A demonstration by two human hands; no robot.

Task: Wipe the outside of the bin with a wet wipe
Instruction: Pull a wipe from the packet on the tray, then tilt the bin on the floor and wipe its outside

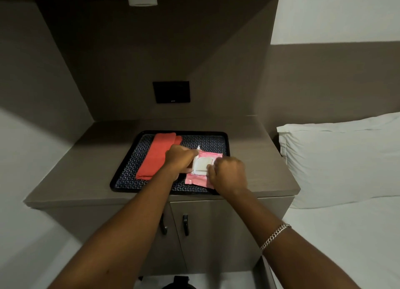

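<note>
The bin [179, 285] is barely showing, down on the floor. Both hands are working on the pink wet-wipe pack [202, 167] on the tray [225, 137]. The left hand [180, 158] is pinching the flap; the right hand [227, 174] is curled, grip hidden. Several wipes may be coming out together, or the pack sliding.

1. The fingertips of the left hand [180, 158] are hidden beyond its knuckles, at the pack [202, 169].
2. The pack's right edge is covered by the right hand [227, 173].
3. A dark object [178, 283] below the hands is cut off by the bottom edge.
</note>
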